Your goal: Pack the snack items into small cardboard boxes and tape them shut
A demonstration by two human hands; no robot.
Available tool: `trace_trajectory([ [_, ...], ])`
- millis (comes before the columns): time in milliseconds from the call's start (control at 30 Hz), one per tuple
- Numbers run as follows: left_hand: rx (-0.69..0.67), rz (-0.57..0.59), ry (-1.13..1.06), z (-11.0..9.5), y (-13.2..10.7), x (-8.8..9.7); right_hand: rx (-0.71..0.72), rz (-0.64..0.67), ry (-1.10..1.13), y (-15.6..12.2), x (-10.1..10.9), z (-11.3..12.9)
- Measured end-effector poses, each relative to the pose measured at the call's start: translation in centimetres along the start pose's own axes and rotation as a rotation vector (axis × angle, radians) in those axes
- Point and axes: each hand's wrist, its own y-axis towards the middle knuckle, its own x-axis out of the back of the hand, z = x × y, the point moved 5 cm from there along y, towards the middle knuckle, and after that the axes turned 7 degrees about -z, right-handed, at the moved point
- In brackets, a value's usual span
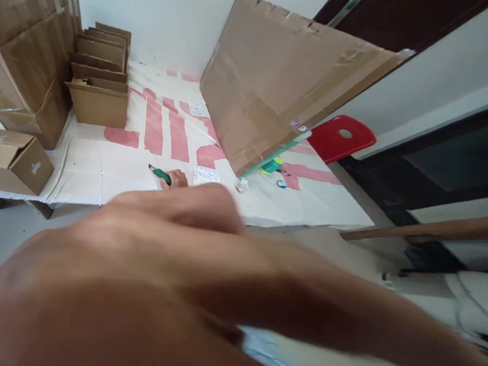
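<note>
My right hand (178, 178) shows just above a bare, blurred arm (188, 257) that fills the lower half of the view. Only part of the hand is visible. Its fingers are closed on a green utility knife (160, 173), which rests on the white cloth with red stripes (115, 163) and has its blade end pointing left. A small white label (206, 175) lies just right of the hand. My left hand is not visible.
A large cardboard sheet (276, 79) leans over the cloth at the right, with a green tape roll (271, 166) beneath its edge. Folded cartons (101, 78) and boxes (23, 50) stand at the left. A red stool (342, 137) sits at the right.
</note>
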Motion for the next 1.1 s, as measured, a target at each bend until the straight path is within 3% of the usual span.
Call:
trace_trajectory([
  [133, -0.047, 0.026, 0.045, 1.1, 2.6, 1.2, 0.019, -0.023, 0.01, 0.2, 0.2, 0.4],
  [267, -0.059, 0.023, 0.149, 2.3, 4.3, 3.9, 0.052, -0.048, 0.008, 0.2, 0.1, 0.6],
  [467, 0.032, 0.035, 0.454, 4.3, 2.7, 9.1, 0.095, -0.093, 0.025, -0.3, -0.8, 0.1],
  [600, 0.195, 0.049, 0.711, 6.7, 1.1, 14.8, 0.136, -0.129, -0.006, -0.6, -1.7, -0.6],
  [733, 0.406, 0.196, 0.904, 10.4, 0.5, 21.2, 0.148, -0.147, -0.015, -0.6, -2.0, -0.7],
  [833, 0.571, 0.374, 0.98, 14.1, 0.2, 24.8, 0.158, -0.15, -0.008, -0.5, -2.0, -0.7],
  [967, 0.664, 0.566, 1.008, 17.7, -0.1, 26.7, 0.16, -0.154, -0.005, -0.5, -2.1, -0.7],
  [1100, 0.612, 0.626, 1.005, 18.7, 0.3, 26.7, 0.165, -0.152, -0.015, -0.4, -2.1, -0.6],
])
